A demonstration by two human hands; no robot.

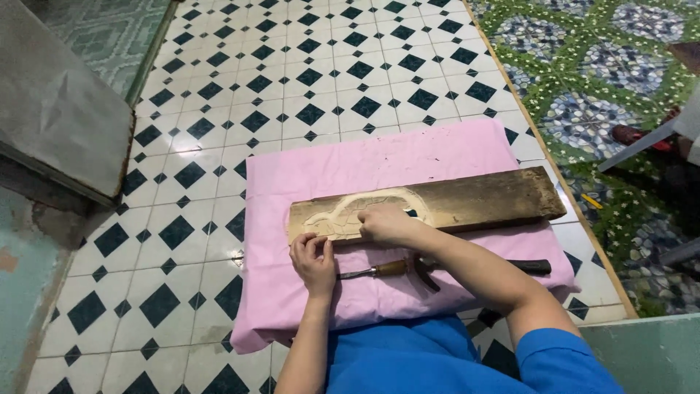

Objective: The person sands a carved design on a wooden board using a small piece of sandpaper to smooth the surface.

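Stiff, heavy plank [467,201] on pink cloth [364,171] — left hand [313,259] pinning its near edge, right hand [385,222] curled on the carving; best gripped by long edges — chisel [379,270] untouched.

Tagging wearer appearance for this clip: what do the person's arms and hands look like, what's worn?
Both hands, left hand and right hand, are bare: no gloves, rings, watch or bracelets visible. Forearms are uncovered. A short blue sleeve covers the right upper arm, matching the blue shirt.

1 wooden board [467,201] – 1 pink cloth [379,164] – 1 chisel [372,271], 1 hammer [503,266], 2 hands: left hand [313,260], right hand [384,224].
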